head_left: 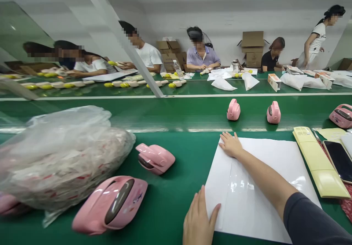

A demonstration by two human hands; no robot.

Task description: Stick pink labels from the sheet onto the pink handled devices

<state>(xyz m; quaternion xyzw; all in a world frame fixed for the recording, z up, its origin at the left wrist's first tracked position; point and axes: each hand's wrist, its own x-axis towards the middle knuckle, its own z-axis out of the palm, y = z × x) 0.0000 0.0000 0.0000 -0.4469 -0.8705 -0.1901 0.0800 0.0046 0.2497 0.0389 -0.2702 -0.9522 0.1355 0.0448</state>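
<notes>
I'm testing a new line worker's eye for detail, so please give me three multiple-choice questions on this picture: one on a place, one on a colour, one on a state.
1. Where does the right hand rest?
A) on a cardboard box
B) on a white sheet
C) on a water bottle

2. What colour are the devices beside the plastic bag?
A) yellow
B) white
C) pink

3. What state is the phone screen in?
A) dark
B) brightly lit
C) covered by a hand

Answers:
1. B: the fingers lie flat on the sheet.
2. C: their shells show pink.
3. A: the glass shows black.
</notes>
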